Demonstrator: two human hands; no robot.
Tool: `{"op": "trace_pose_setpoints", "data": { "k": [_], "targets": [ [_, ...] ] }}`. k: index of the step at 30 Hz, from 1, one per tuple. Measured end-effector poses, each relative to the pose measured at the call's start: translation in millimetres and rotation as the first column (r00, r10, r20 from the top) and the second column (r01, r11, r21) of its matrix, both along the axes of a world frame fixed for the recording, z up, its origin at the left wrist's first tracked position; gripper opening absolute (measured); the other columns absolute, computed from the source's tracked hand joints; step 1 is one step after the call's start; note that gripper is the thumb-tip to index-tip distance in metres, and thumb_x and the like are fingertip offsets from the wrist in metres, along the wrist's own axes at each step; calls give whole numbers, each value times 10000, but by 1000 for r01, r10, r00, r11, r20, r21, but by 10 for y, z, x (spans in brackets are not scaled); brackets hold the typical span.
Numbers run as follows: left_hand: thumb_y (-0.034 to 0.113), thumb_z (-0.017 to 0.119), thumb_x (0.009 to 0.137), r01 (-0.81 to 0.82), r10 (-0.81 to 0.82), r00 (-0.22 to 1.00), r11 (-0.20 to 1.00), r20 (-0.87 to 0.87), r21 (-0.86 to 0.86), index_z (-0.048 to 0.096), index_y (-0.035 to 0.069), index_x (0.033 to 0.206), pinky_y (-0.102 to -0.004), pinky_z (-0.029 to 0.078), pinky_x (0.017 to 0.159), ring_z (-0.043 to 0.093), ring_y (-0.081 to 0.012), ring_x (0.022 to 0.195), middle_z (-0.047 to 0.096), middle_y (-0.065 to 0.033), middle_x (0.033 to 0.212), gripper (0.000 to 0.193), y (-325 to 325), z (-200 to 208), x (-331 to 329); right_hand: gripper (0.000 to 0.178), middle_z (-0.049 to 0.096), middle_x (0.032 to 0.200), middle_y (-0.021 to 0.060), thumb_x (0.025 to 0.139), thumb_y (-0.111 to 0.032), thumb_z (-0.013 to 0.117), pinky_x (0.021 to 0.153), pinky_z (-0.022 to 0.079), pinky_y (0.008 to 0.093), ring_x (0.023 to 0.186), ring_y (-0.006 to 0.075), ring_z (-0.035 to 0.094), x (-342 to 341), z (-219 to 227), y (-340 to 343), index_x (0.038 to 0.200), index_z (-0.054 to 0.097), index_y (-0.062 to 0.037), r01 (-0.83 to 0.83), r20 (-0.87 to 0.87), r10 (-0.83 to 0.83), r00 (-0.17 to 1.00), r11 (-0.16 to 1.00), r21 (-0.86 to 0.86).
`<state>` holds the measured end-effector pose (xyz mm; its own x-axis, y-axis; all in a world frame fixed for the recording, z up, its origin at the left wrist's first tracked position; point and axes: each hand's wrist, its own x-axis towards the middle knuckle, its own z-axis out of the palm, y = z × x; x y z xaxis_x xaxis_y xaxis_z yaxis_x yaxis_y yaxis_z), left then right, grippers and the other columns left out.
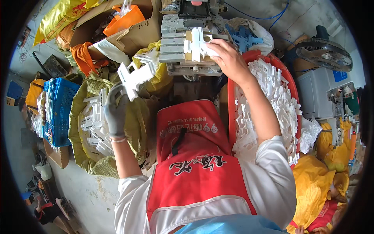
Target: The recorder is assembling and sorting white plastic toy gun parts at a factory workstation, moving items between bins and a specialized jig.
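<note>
So the right grip [228, 58] is bare and its fingers are partly curled over the right side of a white toy-gun-shaped piece [198, 43] on the machine bed. Can't tell if it's actually pinching the piece or just resting on it, since the thumb side is hidden. That piece's long axis runs near to far. The left grip [116, 106], in a grey glove, looks partly closed on a second pistol-shaped piece [139, 78], holding it up by its near-left edge, tilted and clear of the bed. Key relation imo: the held piece is left and a bit near of the one on the bed, with the left hand closer to the sack and the right hand right at the bed.

Surface is a grey slotted machine bed [172, 42] with a tan block [189, 37] under the piece. Room's pretty packed: red tub [291, 84] of white parts on the right, yellow-green sack [78, 134] with more on the left, blue crate [62, 111] beyond that, black fan [325, 52] far right.
</note>
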<state>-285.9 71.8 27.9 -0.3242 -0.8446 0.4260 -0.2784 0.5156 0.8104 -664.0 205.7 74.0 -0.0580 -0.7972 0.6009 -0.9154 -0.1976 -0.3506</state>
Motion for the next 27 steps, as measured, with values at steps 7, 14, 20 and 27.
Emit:
{"op": "trace_pose_setpoints", "data": {
  "k": [7,14,20,27],
  "targets": [
    [34,629,901,-209,196,967,976,165,63,617,42,1209,-272,485,901,606,-134,1041,652,-41,1181,308,105,-257,615,331,641,1144,123,927,-260,587,864,493,376,1012,326,611,-269,54,354,1211,605,-91,46,-24,-45,999,997,55],
    [129,622,931,-490,574,746,816,338,-305,632,-2,1195,-322,546,886,661,-207,1001,659,-103,1196,295,326,-30,1454,299,629,1134,141,908,-246,579,867,494,456,1039,332,612,-781,-1054,1592,1185,596,-135,413,-232,-434,871,387,825],
    [87,622,921,-465,593,786,754,177,-464,648,4,1168,-311,561,832,675,-196,951,676,-106,1156,262,383,-149,1358,414,591,1251,64,781,-102,678,877,510,403,1120,281,590,-621,-2012,1793,1179,597,-180,436,-387,-204,899,480,762],
    [-3,600,878,28,30,962,978,270,-208,642,-2,1153,-330,497,941,641,-245,1059,668,-132,1155,278,665,-134,95,356,611,1094,73,758,-53,671,822,512,406,1026,294,606,-1015,-1545,2004,1094,611,-154,425,-343,-254,904,606,672]
  ]
}}
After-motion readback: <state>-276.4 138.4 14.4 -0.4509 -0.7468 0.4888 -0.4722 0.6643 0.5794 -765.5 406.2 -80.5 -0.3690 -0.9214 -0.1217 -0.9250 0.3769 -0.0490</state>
